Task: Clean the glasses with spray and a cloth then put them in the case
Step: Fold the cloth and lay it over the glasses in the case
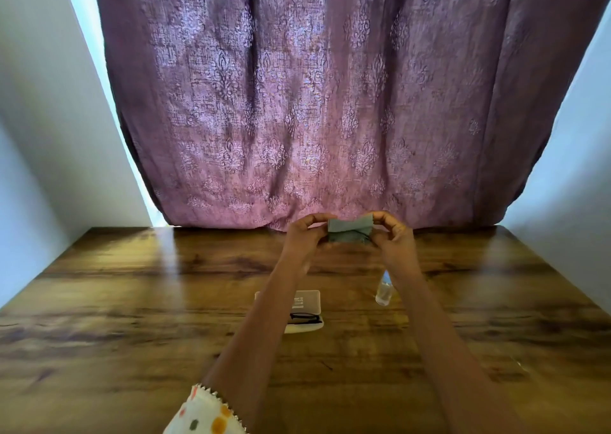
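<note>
Above the far side of the desk (132, 301), the fingers (317, 218) of the left hand (305, 235) and those of the right hand (393, 235) pinch opposite ends of a grey-green cloth (349, 232), thumbs and fingertips curled onto it so that it hangs folded and slightly slack between them. Nearer the person, under the left forearm, the glasses (305, 318) lie folded in what looks like the lower half of the open white case (312, 296); the forearm hides part of both. The spray bottle (383, 293) stands upright just right of the case, close beside the right forearm. Behind everything hangs a purple patterned curtain (330, 103), and a spotted sleeve (205, 413) shows at the lower edge. Whether the lenses have been wiped already cannot be told from here. The nearest risk, as I judge it, is the right forearm: a careless drop or sideways sweep would likely clip the tall, narrow bottle and tip it across the glossy wood. The left forearm coming down could knock the case or press on the frames. The cloth is held only at its ends, so easing either pinch would let it fall, perhaps picking up grit that could scratch the lenses.
</note>
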